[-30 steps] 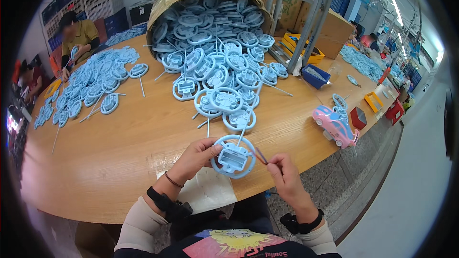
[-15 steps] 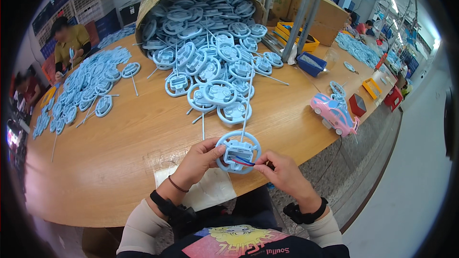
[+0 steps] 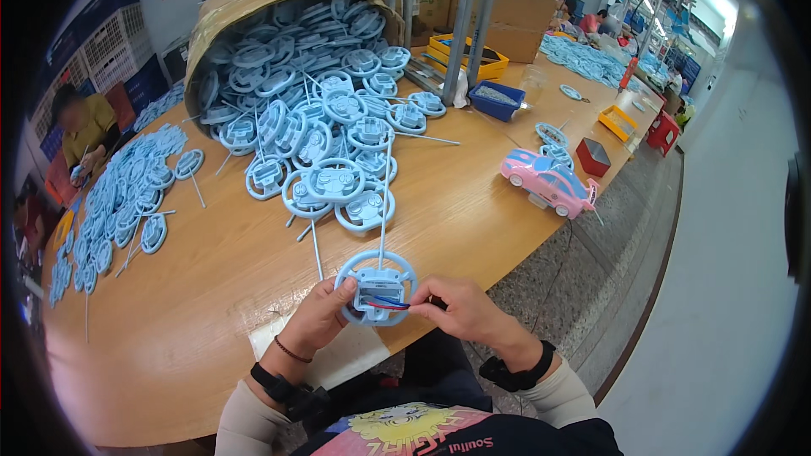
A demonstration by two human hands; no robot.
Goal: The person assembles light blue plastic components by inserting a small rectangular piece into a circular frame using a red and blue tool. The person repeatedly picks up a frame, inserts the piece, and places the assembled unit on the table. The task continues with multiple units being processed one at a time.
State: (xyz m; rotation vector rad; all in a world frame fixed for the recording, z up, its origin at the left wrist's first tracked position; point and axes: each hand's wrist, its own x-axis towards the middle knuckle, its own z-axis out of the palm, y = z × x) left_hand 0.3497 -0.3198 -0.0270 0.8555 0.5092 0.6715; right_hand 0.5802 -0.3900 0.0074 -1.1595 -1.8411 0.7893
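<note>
A light blue toy steering wheel (image 3: 406, 268) with a long thin rod is tilted up over the table's near edge. Its back faces me, with an open rectangular compartment. My left hand (image 3: 323, 314) grips the wheel's left rim, thumb on the front and fingers behind. In my right hand (image 3: 460, 308), thumb and fingertips pinch a slim thing with a red and a blue strand (image 3: 390, 302), a dark end showing at the fingers. The strands reach into the compartment; whether they are wires or prongs I cannot tell. A pale sheet (image 3: 342, 356) lies under my left wrist.
A large carton (image 3: 196, 51) spills a heap of similar wheels (image 3: 314, 143) toward me. More wheels (image 3: 118, 190) are piled at left, near a seated person. A pink toy car (image 3: 549, 183), blue tub (image 3: 497, 101), red box (image 3: 593, 156) and yellow tray (image 3: 617, 122) stand at right.
My view has turned rightward, so the scene sits further left. Both hands keep their holds, and the red and blue strands stay at the compartment.
</note>
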